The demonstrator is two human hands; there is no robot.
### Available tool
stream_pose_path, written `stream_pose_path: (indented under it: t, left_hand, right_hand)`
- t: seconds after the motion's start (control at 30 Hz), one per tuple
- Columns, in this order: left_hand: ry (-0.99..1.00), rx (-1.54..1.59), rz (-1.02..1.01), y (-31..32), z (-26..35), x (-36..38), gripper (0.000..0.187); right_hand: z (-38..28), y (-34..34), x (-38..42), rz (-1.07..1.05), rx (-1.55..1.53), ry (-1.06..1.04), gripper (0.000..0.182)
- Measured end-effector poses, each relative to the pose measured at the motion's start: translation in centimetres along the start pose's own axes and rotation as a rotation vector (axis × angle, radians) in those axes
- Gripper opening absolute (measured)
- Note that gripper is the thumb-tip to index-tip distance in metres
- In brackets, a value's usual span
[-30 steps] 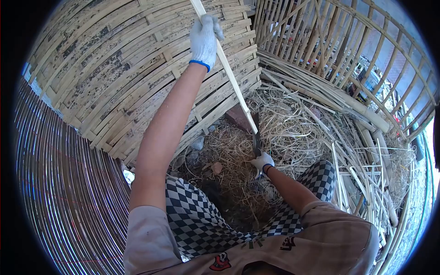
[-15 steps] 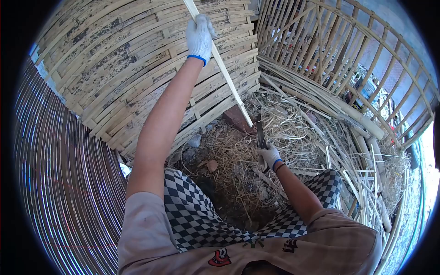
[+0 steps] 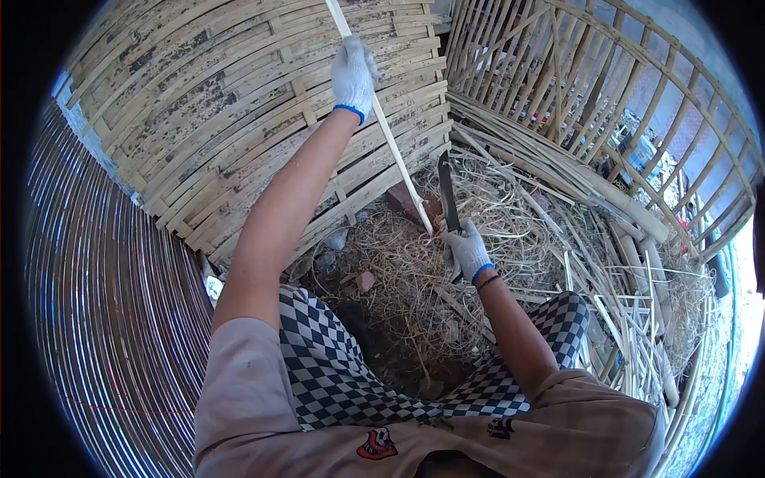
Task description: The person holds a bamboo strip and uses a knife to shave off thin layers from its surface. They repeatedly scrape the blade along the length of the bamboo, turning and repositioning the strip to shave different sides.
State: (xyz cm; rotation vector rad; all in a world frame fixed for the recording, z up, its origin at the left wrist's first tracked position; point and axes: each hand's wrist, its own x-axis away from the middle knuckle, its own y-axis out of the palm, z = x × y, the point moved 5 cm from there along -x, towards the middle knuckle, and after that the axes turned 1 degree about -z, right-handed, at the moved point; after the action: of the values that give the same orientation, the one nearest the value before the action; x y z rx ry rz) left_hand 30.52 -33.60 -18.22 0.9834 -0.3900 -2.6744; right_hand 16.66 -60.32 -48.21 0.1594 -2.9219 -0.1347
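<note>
Pale strip in left hand, knife in right hand, fingers curled round each, red shirt badge unreadable

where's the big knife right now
In the head view, the knife is right of centre, gripped in the right hand, its blade pointing up and away, just right of the pale strip's lower end.

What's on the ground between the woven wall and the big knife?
In the head view, a reddish block lies between the woven wall and the knife, with the pale strip crossing in front.
</note>
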Motion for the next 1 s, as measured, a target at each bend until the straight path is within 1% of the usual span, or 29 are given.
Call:
stream_pose_path:
  t: [0.1, 0.2, 0.3, 0.4, 0.43, 0.53, 0.63, 0.73, 0.77, 0.83, 0.93, 0.97, 1.0]
  left_hand:
    - [0.067, 0.006, -0.010, 0.5, 1.0, -0.3, 0.045]
    - [0.095, 0.037, -0.014, 1.1, 2.0, -1.0, 0.044]
    - [0.104, -0.001, -0.009, 2.0, 3.8, -1.3, 0.047]
    - [0.114, -0.014, -0.015, 2.3, 4.0, -1.6, 0.049]
    - [0.113, -0.012, -0.015, 2.4, 3.8, -1.7, 0.049]
    - [0.092, -0.019, -0.013, 3.1, 2.6, -1.2, 0.049]
    - [0.134, -0.095, -0.045, 3.5, 1.8, -1.4, 0.047]
    - [-0.014, 0.000, -0.053, 3.2, 1.1, -3.1, 0.035]
    - [0.015, 0.010, -0.080, 3.1, 1.3, -3.6, 0.036]
    - [0.035, 0.014, -0.037, 3.4, 3.1, -4.1, 0.036]
    - [0.068, 0.027, 0.010, 3.0, 5.9, -4.5, 0.033]
    - [0.069, 0.041, 0.003, 2.9, 6.8, -4.7, 0.033]
    - [0.070, 0.055, -0.006, 2.9, 7.7, -4.8, 0.033]
  right_hand:
    - [-1.7, 0.2, 0.6, 0.004, -0.005, -0.019, 0.030]
    - [-2.3, 0.0, 0.5, 0.005, -0.021, -0.012, 0.032]
    - [-3.0, -0.2, 0.8, -0.006, 0.008, -0.006, 0.032]
    - [-4.3, 0.2, 1.5, -0.121, -0.348, 0.145, 0.021]
    - [-3.9, 0.5, 1.4, -0.283, -0.657, 0.314, 0.016]
    - [-3.4, 0.8, 0.7, -0.433, -1.201, 0.569, 0.020]
    - [-2.9, 0.7, 0.8, -0.444, -1.158, 0.532, 0.018]
    - [-3.2, 1.4, 1.3, -0.452, -1.086, 0.504, 0.015]
    - [-3.2, 1.5, 1.3, -0.442, -1.062, 0.493, 0.014]
    - [-3.5, 1.8, 1.5, -0.411, -1.009, 0.485, 0.012]
    - [-3.9, 2.2, 1.6, -0.410, -0.889, 0.416, 0.010]
    - [-3.1, 2.2, 0.9, -0.438, -0.847, 0.410, 0.013]
    - [-3.1, 2.5, 0.7, -0.404, -0.828, 0.396, 0.016]
